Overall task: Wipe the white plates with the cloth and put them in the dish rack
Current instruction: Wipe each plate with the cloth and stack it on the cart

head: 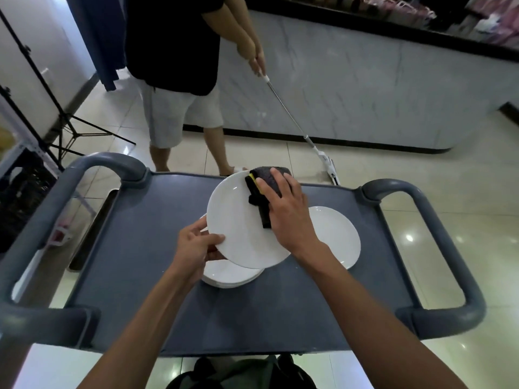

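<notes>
The left hand (200,242) pinches the tilted white plate (241,220) at its seven-o'clock rim, steadying it above the stack (230,276). The right hand (289,209) presses the dark cloth (264,189) at one o'clock. Another plate (337,237) rests on the surface (140,248); no rack is visible.

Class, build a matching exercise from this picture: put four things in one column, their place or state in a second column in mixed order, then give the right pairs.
Things:
1. left hand
2. dark cloth
3. lone plate
4. mop

States:
A. on the floor beyond the cart
B. grips the raised plate's rim
C. flat on the cart, right side
D. pressed on the raised plate by the right hand

Pairs: 1-B, 2-D, 3-C, 4-A
</notes>
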The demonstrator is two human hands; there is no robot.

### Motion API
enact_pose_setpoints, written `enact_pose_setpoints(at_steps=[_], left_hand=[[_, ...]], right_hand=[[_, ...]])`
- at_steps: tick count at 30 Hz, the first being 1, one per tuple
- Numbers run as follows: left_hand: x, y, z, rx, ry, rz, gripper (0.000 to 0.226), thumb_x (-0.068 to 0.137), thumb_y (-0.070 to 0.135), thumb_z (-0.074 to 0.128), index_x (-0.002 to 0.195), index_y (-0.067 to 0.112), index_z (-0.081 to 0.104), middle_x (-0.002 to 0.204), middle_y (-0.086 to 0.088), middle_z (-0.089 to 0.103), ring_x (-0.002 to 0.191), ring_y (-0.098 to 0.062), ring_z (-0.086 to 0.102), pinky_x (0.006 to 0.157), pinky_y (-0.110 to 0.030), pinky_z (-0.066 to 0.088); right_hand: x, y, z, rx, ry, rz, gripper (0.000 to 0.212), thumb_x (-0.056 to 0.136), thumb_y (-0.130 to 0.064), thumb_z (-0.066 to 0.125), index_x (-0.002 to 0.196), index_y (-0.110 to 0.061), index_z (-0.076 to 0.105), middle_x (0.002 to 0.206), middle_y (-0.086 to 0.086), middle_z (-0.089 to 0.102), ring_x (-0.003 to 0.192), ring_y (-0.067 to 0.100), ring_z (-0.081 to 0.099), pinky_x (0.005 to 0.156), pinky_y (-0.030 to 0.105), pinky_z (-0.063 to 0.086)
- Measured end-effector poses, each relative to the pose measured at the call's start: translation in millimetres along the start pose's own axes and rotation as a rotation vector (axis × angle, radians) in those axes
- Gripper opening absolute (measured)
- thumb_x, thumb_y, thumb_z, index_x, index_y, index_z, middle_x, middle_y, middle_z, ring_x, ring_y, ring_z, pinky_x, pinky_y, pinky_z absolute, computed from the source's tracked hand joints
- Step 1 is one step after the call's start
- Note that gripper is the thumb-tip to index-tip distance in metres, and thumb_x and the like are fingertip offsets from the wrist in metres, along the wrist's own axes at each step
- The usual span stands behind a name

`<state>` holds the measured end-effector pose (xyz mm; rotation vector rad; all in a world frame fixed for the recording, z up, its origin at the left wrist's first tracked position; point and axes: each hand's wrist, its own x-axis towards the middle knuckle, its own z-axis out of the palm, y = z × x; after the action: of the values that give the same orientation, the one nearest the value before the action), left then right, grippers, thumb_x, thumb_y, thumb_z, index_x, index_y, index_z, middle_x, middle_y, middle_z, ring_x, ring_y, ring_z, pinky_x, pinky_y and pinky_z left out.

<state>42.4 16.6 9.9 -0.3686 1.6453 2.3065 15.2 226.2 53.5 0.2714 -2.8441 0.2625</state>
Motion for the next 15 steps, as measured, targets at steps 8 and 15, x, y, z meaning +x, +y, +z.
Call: enact_pose_setpoints(at_steps=[8, 15], left_hand=[[9, 14, 8, -0.017, 0.012, 0.044, 0.044, 0.086, -0.015, 0.057, 0.113, 0.017, 0.070, 0.093, -0.006, 0.078, 0.075, -0.030, 0.075, 0.060, -0.039, 0.060], [15, 19, 16, -0.021, 0.028, 0.065, 0.042, 0.086, -0.014, 0.055, 0.113, 0.014, 0.070, 0.091, -0.012, 0.077, 0.075, -0.035, 0.074, 0.060, -0.040, 0.060]], right_hand=[[-23, 4, -5, -0.002, -0.039, 0.085, 0.067, 0.089, -0.003, 0.051, 0.150, -0.031, 0.040, 0.161, 0.006, 0.026, 0.143, 0.032, 0.026, 0.105, 0.048, 0.037], [-48, -36, 7, 0.150, -0.095, 0.067, 0.069, 0.093, -0.008, 0.051, 0.155, -0.031, 0.030, 0.163, 0.005, 0.020, 0.145, 0.031, 0.022, 0.108, 0.050, 0.036]])
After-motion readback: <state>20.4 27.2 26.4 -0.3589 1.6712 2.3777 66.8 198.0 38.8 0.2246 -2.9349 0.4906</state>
